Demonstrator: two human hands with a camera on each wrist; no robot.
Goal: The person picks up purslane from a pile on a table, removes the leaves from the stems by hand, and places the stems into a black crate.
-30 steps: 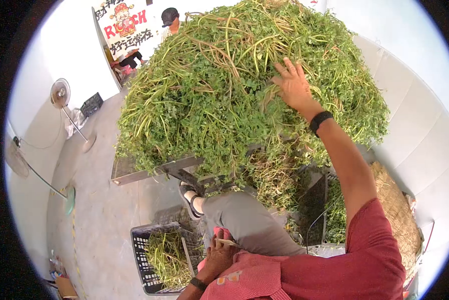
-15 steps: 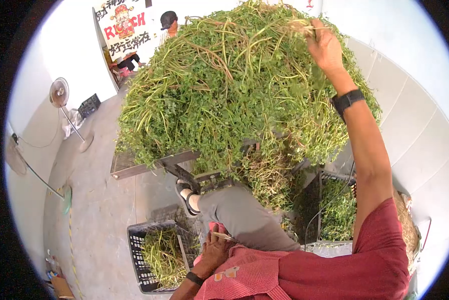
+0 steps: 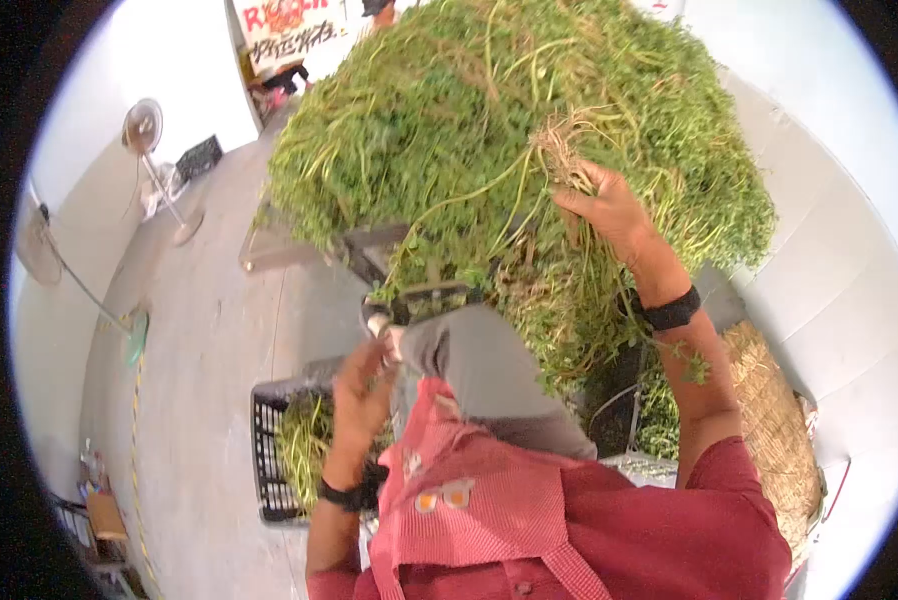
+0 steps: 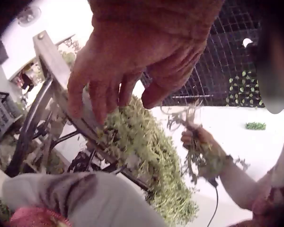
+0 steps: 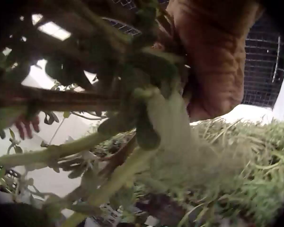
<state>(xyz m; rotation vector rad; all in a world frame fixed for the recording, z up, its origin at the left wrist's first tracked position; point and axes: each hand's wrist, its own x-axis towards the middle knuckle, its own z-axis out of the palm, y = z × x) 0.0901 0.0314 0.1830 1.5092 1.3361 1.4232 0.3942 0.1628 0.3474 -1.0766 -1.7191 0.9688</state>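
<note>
My right hand grips a bunch of leafy green stems, its pale, root-like ends sticking up past the fingers. The leafy part hangs below that hand, and close leaves and stems fill much of the right wrist view. Behind it rises a large heap of the same greens, piled on a table. Above the lap, by the raised knee, is my left hand, blurred in the head view. Its fingers hang loosely bent with nothing in them in the left wrist view.
A black crate with cut stems stands on the floor at the left. Browner stems hang below the heap's front. Standing fans are along the left wall, a woven straw bundle at the right. Another person is behind the heap.
My right hand has come from the top of the heap down toward me, bringing the bunch of stems. The left hand has lifted off the lap and moved forward and left. The head view has shifted.
</note>
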